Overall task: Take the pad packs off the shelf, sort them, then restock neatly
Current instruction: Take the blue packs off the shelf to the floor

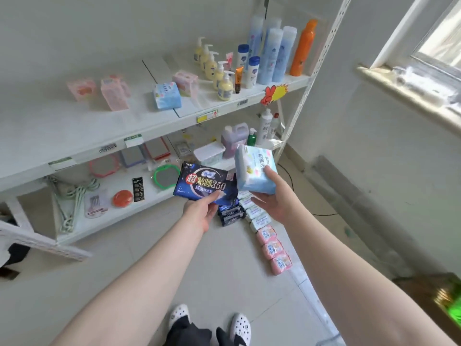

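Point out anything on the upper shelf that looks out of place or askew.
One light blue pad pack stands alone mid-shelf, turned at an angle to the shelf edge. Pink packs sit scattered to its left, unevenly spaced and facing different ways. The bottles at the right stand upright in tidy rows.

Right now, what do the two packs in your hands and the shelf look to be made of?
Dark blue pack: glossy plastic film, glare on the print. Light blue pack: soft plastic wrap, creased at the corners. Shelf: probably white-painted metal, given its perforated uprights.
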### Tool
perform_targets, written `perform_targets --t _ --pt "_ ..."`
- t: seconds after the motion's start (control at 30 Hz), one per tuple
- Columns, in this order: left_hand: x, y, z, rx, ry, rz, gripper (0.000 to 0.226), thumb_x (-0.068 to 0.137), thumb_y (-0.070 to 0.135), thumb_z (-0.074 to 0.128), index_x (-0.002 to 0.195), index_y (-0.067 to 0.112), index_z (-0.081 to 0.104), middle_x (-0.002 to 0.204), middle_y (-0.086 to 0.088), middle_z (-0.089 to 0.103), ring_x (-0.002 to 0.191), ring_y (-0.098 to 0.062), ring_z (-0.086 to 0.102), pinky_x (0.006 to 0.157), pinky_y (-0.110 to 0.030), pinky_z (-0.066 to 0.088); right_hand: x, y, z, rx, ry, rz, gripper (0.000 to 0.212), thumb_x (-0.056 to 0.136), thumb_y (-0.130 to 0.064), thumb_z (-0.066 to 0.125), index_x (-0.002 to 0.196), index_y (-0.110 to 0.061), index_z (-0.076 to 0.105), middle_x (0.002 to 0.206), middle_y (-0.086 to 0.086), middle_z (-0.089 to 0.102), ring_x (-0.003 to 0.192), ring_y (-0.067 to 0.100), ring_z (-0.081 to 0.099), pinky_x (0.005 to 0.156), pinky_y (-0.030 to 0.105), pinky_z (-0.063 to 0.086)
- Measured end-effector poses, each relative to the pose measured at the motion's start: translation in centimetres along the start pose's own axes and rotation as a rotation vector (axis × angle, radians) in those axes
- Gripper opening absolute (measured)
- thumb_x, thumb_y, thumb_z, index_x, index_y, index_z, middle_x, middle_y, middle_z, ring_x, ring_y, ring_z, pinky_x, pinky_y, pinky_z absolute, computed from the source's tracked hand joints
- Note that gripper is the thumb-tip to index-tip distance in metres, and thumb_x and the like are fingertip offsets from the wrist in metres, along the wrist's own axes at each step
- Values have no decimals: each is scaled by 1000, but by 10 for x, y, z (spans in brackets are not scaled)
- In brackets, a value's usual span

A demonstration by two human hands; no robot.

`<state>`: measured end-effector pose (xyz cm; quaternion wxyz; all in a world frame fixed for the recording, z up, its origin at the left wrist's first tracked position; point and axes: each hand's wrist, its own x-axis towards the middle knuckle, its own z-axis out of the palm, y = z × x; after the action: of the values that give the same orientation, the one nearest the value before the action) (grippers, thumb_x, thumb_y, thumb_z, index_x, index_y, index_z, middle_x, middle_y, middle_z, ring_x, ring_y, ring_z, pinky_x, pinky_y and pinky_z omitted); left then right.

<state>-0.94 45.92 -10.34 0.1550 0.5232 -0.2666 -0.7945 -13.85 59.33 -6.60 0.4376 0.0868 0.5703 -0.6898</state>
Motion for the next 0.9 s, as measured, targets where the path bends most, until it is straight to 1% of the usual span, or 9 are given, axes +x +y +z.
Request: perform_targets --t 0.2,0.3,0.4,0.47,0.57,0.63,0.7,0.8,0.9 --pt "-22 -19 7 9 -123 -36 23 78 3 74 95 12 61 85 -2 69 71 -10 64 66 -18 55 -15 20 -6 -68 -32 12 32 90 -36 64 116 -19 57 110 7 68 109 30 64 102 50 45" --pt "-23 -15 0 -5 -224 -72 11 85 3 66 91 11 62 70 0 73 67 -12 69 61 -19 58 -21 20 -3 -57 -20 -22 33 89 -29 66 118 -16 58 110 10 69 107 30 66 98 51 50" --pt "-23 -9 -10 5 -290 -111 6 89 3 60 88 9 61 65 -2 72 77 -17 64 65 -21 57 -24 19 -3 -62 3 -41 39 88 -24 67 124 -12 56 107 10 69 101 29 67 95 50 52" --pt "-22 -7 -12 40 -322 -103 8 89 2 59 87 9 62 65 -3 72 72 -16 66 64 -22 57 -24 19 0 -75 -19 -21 37 87 -26 67 122 -15 56 106 9 70 102 30 67 95 51 51" --pt "-21 -10 -12 153 -347 -42 14 86 0 62 92 12 63 68 1 72 63 -12 68 62 -21 58 -25 20 7 -116 -60 -3 34 87 -28 67 118 -15 59 104 9 72 97 29 69 80 41 58" --pt "-19 -11 -13 162 -380 -52 10 87 5 62 93 13 63 72 0 73 70 -14 67 66 -23 59 -23 19 8 -102 -37 0 37 86 -26 69 119 -13 59 102 9 73 92 27 70 73 37 57" --pt "-16 -5 -14 120 -419 -80 5 89 18 62 91 13 62 79 -5 72 79 -17 64 74 -29 58 -19 13 4 -91 -24 5 40 84 -26 71 120 -12 59 102 9 73 94 28 70 80 39 57" --pt "1 14 -12 27 -387 -53 26 90 37 59 100 13 62 91 -7 71 91 -19 64 81 -32 55 -7 -1 -9 -116 -40 21 43 84 -26 72 122 -12 58 107 10 73 99 29 69 87 43 56" --pt "16 33 2 282 -364 -48 31 91 42 56 106 16 62 92 -3 71 83 -14 65 72 -27 54 7 -16 -29 -173 -81 81 44 84 -27 71 123 -11 57 110 11 72 99 29 70 83 40 57"
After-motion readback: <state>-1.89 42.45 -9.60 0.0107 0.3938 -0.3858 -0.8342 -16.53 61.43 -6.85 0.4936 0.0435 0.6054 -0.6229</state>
